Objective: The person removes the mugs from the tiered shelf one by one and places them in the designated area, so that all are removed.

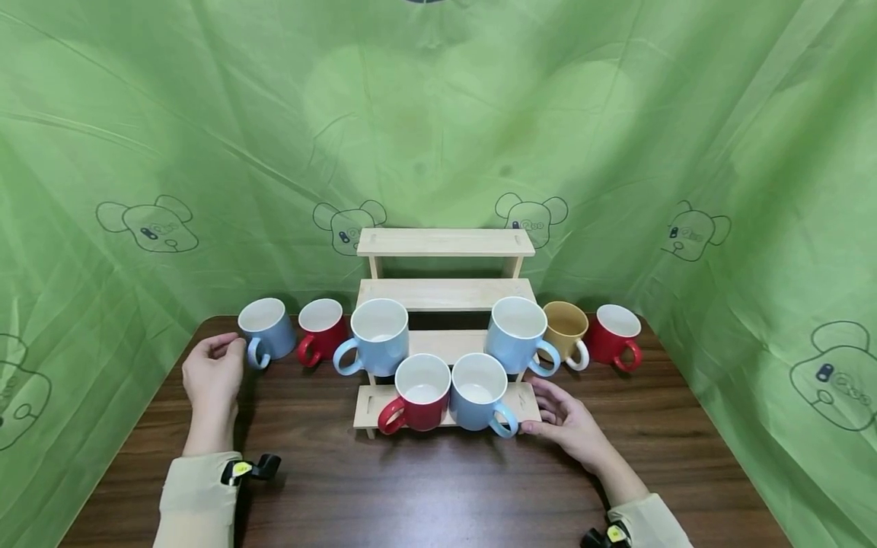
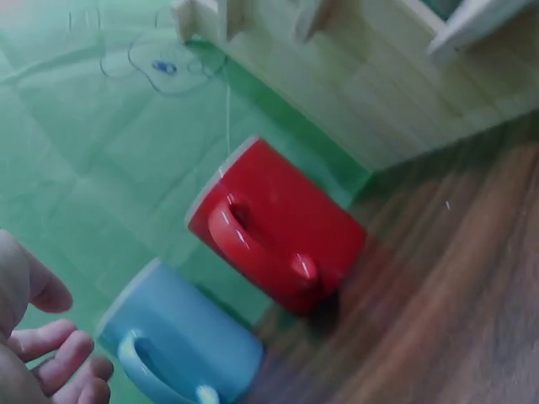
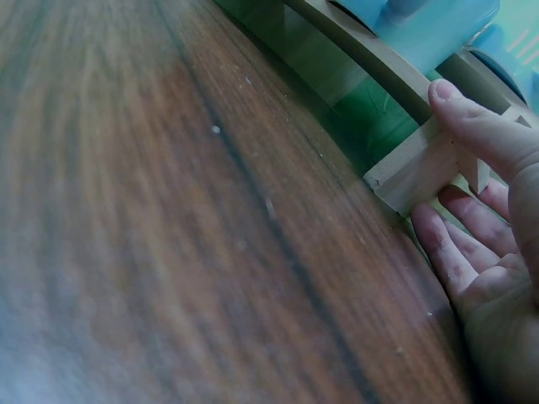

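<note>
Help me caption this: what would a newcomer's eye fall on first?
Likely the four-tier wooden rack at the centre, its lower two tiers holding three light-blue mugs and a red mug. The bright green curtain behind, printed with bear-face outlines, also stands out. The right hand grips the right end of the rack's lowest tier.

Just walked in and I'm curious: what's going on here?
A person's right hand grips the right end of a wooden rack's bottom shelf; the empty left hand is beside a light blue mug on the table. The rack's two lower shelves hold three more light blue mugs and a red mug. Two other red mugs and a yellow mug stand on the table.
</note>
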### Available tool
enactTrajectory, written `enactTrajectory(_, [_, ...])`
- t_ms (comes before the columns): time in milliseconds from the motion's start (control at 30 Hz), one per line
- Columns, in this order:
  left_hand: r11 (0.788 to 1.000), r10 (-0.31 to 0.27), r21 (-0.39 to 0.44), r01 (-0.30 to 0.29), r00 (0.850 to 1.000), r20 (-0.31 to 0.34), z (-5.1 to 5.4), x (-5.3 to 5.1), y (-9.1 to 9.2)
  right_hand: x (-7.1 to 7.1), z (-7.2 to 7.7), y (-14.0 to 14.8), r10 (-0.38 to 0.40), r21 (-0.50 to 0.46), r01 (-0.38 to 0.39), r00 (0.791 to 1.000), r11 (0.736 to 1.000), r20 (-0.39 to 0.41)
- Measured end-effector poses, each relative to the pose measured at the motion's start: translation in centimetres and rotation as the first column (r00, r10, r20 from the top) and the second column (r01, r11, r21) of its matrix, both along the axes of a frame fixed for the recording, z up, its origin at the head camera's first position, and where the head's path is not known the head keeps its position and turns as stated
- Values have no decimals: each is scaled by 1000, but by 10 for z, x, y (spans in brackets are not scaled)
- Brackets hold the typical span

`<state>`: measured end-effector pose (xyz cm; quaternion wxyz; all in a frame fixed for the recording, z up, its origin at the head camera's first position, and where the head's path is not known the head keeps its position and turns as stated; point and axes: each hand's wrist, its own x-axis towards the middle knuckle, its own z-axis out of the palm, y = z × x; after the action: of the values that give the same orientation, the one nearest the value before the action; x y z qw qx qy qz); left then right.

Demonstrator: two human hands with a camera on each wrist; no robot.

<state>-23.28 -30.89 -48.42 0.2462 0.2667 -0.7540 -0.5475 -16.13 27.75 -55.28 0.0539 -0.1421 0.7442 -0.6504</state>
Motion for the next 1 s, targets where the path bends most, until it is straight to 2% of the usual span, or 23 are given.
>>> enactTrajectory(100, [993, -48, 102, 61, 991, -123, 12, 0, 10, 0, 1, 1, -9, 4, 9, 1000, 1000, -1])
enactTrajectory(200, [960, -109, 227, 167, 963, -246, 24, 2, 21, 0, 2, 1, -12, 9, 12, 1000, 1000, -1])
enactTrajectory(333, [916, -192, 278, 288, 926, -325, 39, 7, 36, 0, 3, 1, -12, 16, 12, 1000, 1000, 3])
enactTrajectory(433, [890, -269, 265, 372, 896, -352, 48, 12, 45, 0, 2, 1, -16, 18, 16, 1000, 1000, 8])
enactTrajectory(533, [853, -360, 238, 464, 855, -375, 55, 18, 53, 0, 2, 1, -17, 19, 17, 1000, 1000, 10])
enactTrajectory(667, [801, -479, 172, 574, 785, -392, 61, 25, 64, 0, 1, 1, -14, 20, 13, 1000, 1000, 9])
enactTrajectory(800, [755, -586, 81, 651, 725, -363, 65, 28, 74, 0, 1, 0, -10, 19, 10, 1000, 1000, 6])
enactTrajectory(933, [706, -668, 30, 707, 680, -304, 65, 31, 81, 0, 1, 0, -8, 21, 8, 1000, 1000, 2])
enactTrajectory(1000, [686, -699, 12, 728, 663, -268, 64, 32, 83, 0, 0, 0, -9, 23, 9, 1000, 1000, 1])
